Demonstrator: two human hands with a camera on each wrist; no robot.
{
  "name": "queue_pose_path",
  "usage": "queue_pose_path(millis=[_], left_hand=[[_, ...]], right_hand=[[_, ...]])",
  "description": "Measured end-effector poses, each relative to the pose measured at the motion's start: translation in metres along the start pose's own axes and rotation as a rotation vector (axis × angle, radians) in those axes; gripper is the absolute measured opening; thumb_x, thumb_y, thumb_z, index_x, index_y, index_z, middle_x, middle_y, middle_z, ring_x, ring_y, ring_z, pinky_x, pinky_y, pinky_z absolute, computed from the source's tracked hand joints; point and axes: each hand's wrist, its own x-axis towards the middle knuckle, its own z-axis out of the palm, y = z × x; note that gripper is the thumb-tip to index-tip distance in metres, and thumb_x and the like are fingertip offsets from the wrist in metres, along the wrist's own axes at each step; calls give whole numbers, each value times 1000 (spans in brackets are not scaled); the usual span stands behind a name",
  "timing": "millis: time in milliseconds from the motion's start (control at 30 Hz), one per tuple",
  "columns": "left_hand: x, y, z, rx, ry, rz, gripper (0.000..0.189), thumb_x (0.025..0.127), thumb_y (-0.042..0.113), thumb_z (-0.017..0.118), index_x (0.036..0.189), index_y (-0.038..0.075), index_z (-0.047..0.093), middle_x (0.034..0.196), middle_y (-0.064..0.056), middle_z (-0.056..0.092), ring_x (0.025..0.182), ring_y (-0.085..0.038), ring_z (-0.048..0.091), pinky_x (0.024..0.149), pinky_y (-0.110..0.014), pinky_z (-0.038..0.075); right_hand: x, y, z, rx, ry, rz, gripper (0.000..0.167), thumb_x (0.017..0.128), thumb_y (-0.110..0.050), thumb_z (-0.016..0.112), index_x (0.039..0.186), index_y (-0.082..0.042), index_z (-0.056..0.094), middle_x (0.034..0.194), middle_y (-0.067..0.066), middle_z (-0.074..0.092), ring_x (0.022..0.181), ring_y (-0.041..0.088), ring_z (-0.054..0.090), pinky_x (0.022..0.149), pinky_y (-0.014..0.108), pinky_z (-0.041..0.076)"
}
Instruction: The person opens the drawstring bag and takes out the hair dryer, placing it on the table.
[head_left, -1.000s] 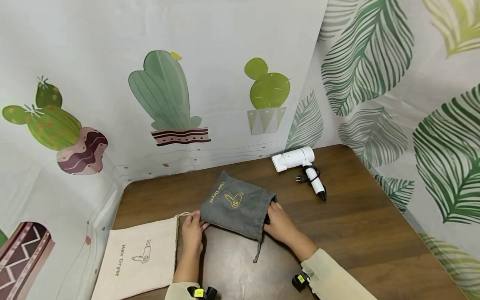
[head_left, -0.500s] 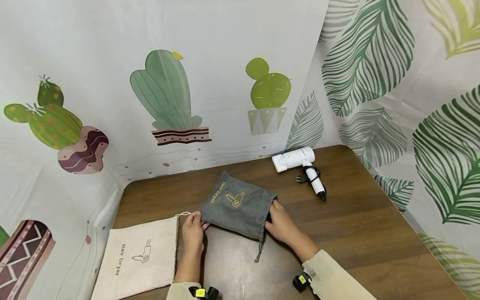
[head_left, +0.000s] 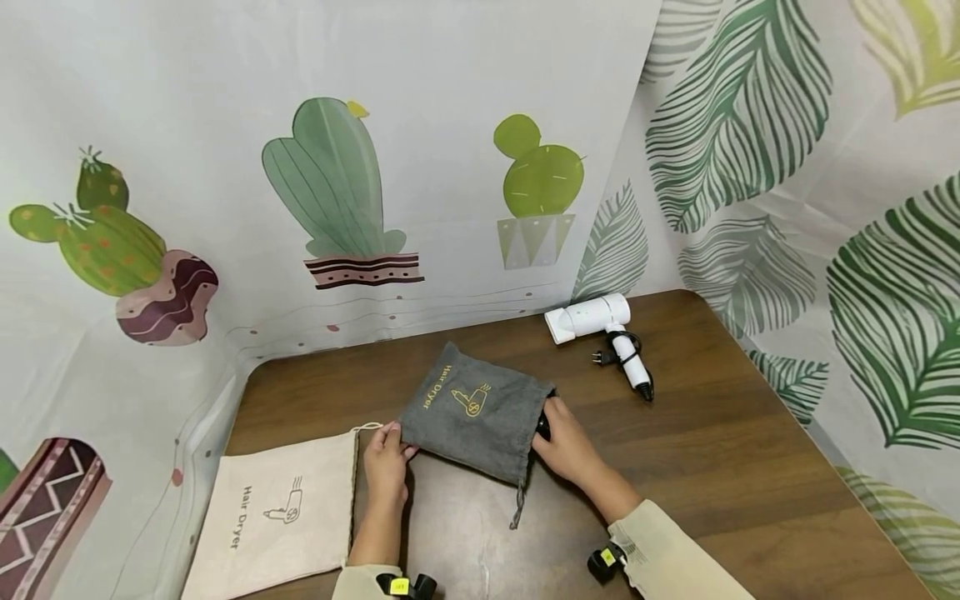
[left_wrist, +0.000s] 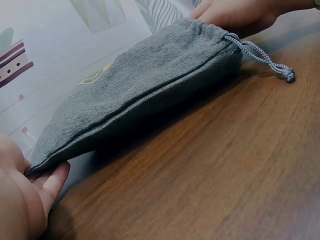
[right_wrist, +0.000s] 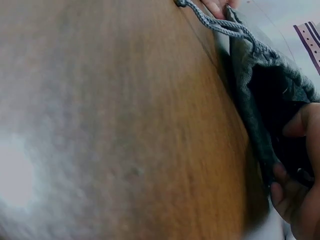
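A grey drawstring bag (head_left: 480, 429) with yellow "Hair Dryer" print lies tilted above the tabletop. My left hand (head_left: 386, 467) pinches its closed corner; in the left wrist view, fingers (left_wrist: 57, 182) show beneath the cloth. At the bag's mouth, my right hand (head_left: 568, 450) reaches partly inside, gripping a shiny black object (head_left: 543, 427). In the right wrist view, thumb and fingers (right_wrist: 285, 197) lie around this dark object within the opening. Most of it is hidden by the cloth, so its kind is unclear. The knotted drawstring (left_wrist: 265, 60) hangs from the mouth.
A white hair dryer (head_left: 592, 318) with its black cord wrapped around the handle lies at the back right of the wooden table (head_left: 720, 433). A cream "Hair Dryer" drawstring bag (head_left: 270, 533) lies flat on the left. Printed cloth (head_left: 450, 167) hangs behind the table.
My right hand has shifted slightly outward from the bag's mouth, and more of the black object shows there. The left hand keeps its hold on the corner.
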Motion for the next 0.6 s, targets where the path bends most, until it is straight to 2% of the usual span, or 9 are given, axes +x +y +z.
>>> queue_pose_path(millis=[100, 233, 333, 400, 500, 600], left_hand=[[1, 2, -1, -16, 5, 13, 33, 107, 12, 46, 127, -13, 54, 98, 1, 63, 77, -3, 65, 69, -21, 57], [1, 0, -2, -4, 3, 14, 33, 107, 14, 47, 126, -11, 55, 99, 0, 64, 78, -3, 65, 69, -20, 56], [1, -4, 4, 4, -23, 11, 35, 107, 16, 46, 129, -11, 54, 104, -2, 65, 81, -3, 65, 71, -20, 56], [0, -9, 17, -11, -30, 11, 36, 107, 15, 46, 129, -12, 54, 106, -5, 67, 80, -3, 66, 70, -20, 56], [0, -19, 50, -23, -74, -6, 35, 107, 14, 47, 130, -11, 55, 106, -8, 67, 78, -4, 66, 68, -21, 57], [4, -27, 82, -9, -176, 14, 36, 106, 16, 49, 129, -11, 57, 112, -14, 66, 82, -7, 65, 72, -27, 59]], right_hand=[[2, -3, -2, 42, -29, 35, 60, 89, -9, 61, 145, 1, 44, 147, 21, 46, 127, 36, 56, 102, 51, 50], [0, -4, -3, 60, -61, 75, 63, 91, -10, 58, 149, 4, 39, 152, 23, 41, 133, 39, 51, 104, 54, 48], [-5, 1, -7, 62, -64, 104, 65, 92, -10, 57, 151, 6, 35, 154, 25, 38, 138, 42, 46, 107, 57, 45], [-10, 10, -16, 51, -57, 113, 66, 92, -11, 57, 151, 7, 34, 155, 27, 37, 140, 44, 44, 108, 59, 44], [-21, 29, -37, 2, 4, 120, 66, 90, -9, 58, 149, 9, 36, 151, 30, 39, 138, 48, 45, 108, 61, 43], [-34, 46, -53, -46, 123, 130, 62, 87, -6, 60, 144, 8, 42, 142, 30, 47, 131, 48, 51, 105, 61, 44]])
